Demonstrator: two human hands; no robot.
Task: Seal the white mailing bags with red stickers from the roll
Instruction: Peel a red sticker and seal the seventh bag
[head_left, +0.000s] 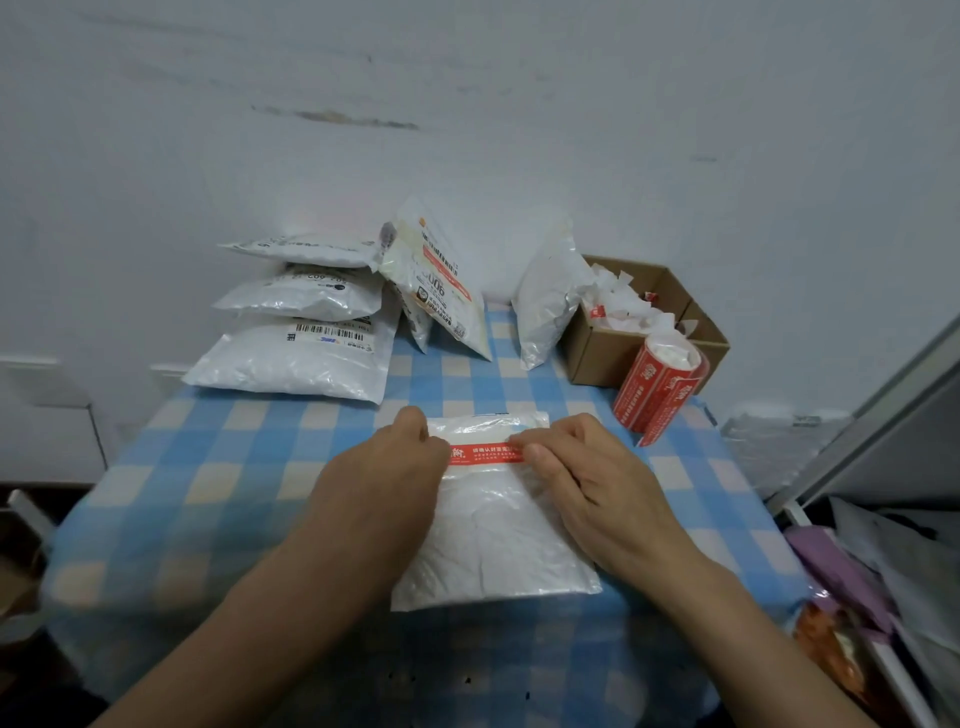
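White mailing bag (493, 530) is laid flat mid-table on the checked cloth (208, 467), with the red sticker (488, 453) stretched across it near the top edge. The sticker's right end is pinched by the right hand (597, 483). Its left end is covered by the curled left hand (395, 462); grip or press cannot be told.

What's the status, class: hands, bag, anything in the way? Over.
Hands: left hand and right hand each hold an end of the sticker. It lies across the bag near its far edge. The roll stands off right, nothing blocking.
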